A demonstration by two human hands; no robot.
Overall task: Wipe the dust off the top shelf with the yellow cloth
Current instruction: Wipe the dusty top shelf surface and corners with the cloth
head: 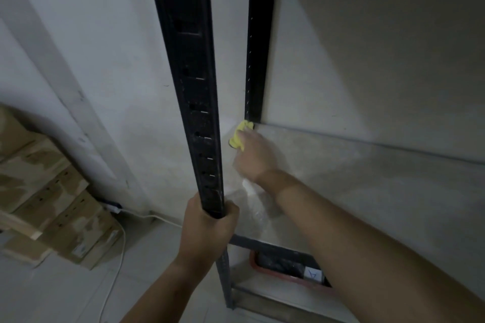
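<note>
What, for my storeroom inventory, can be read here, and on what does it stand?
"A": one handwritten blue mark, possibly a 4, on the white tag on the red-rimmed bin below the top shelf.
Pale label on the cardboard boxes: too blurred to read.
No other text is visible.

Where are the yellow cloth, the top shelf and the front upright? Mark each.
yellow cloth point(237, 139), head view, on the bunched part showing past the fingers.
top shelf point(380, 191), head view, on its bare board surface.
front upright point(194, 81), head view, on its slotted face.
</note>
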